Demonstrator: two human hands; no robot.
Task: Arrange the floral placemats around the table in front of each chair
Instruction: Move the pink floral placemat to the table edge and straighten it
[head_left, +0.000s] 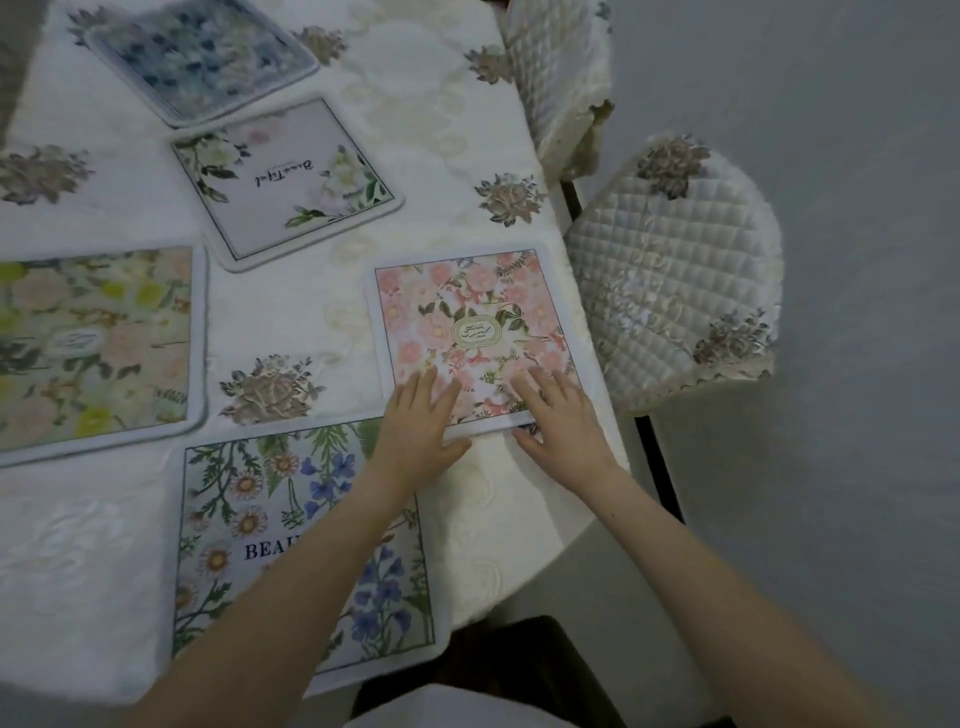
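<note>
Head view: placemats (470, 332) on tablecloth (426, 130)

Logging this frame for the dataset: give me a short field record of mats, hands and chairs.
mats_visible: five
mat_in_hand: pink floral placemat, flat at the table's right edge
left_hand: palm down on its near edge, fingers spread
right_hand: palm down on its near right corner
nearest_chair: quilted chair, just right of that mat
other_mats: daisy placemat, green placemat, white placemat, blue placemat
surface: tablecloth
</note>
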